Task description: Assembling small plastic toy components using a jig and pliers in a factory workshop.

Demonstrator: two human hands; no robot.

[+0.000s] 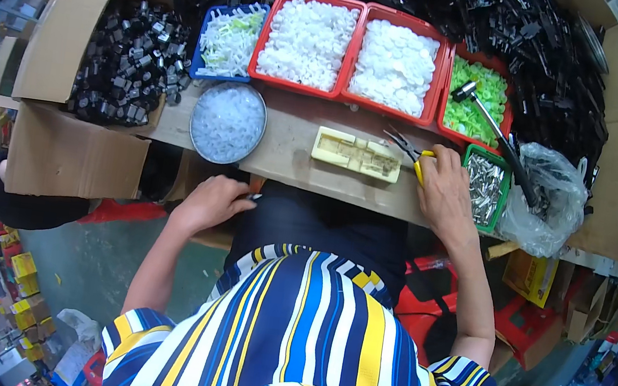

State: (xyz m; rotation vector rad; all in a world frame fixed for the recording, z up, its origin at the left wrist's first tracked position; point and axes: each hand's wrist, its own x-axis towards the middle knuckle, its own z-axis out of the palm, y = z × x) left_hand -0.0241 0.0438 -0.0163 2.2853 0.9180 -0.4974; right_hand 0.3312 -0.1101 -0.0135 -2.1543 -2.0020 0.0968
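L hand [216, 201] by lap [321, 222], fingers curled, can't tell if gripping. R hand [446, 186] grips yellow-handled pliers [414, 155] on/over bench [285, 137], just rt of cream block [356, 157]; prob. tool pick-up or put-down, next move needs steady hold.

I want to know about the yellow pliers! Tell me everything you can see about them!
The pliers have a dark, metal-looking head with slim jaws, which look spread apart, and two bright yellow handles that look plastic-covered. They point leftward and away from the person, over the bench, by the far right corner of the cream block. The right hand holds the handles and hides part of them. I can't tell whether the pliers touch the bench.
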